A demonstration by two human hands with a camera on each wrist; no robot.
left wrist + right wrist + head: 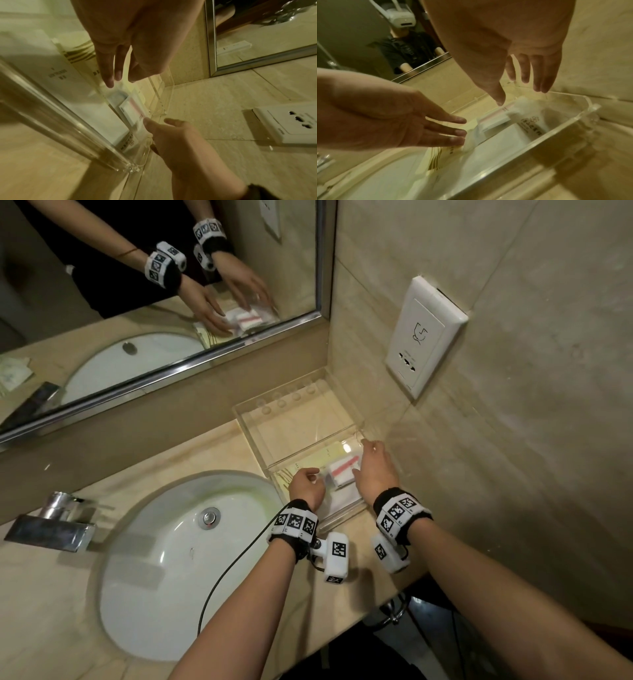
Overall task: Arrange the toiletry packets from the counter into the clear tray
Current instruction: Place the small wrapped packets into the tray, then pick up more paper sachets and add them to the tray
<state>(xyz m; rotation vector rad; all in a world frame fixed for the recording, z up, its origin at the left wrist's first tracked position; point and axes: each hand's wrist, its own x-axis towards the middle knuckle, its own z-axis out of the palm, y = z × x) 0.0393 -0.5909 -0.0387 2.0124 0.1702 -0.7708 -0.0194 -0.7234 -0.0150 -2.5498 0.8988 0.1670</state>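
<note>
The clear tray (255, 424) stands in the counter's back right corner. Its front half holds a white packet with a pink stripe (342, 470) lying on flat cream packets with gold stripes (317, 458). My left hand (311, 475) hovers over the tray's left side with fingers straight, the fingertips (458, 132) at the white packet's (494, 120) left end. My right hand (363, 460) reaches in from the right with fingers spread and holds nothing; its thumb (147, 121) touches the pink-striped packet (132, 112). The tray's thick rim (68, 128) crosses the left wrist view.
A white oval sink (113, 604) fills the counter left of the tray, with a chrome faucet (51, 522) beyond it. A mirror (137, 285) runs along the back wall. A white wall socket (424, 337) sits on the right wall above the tray.
</note>
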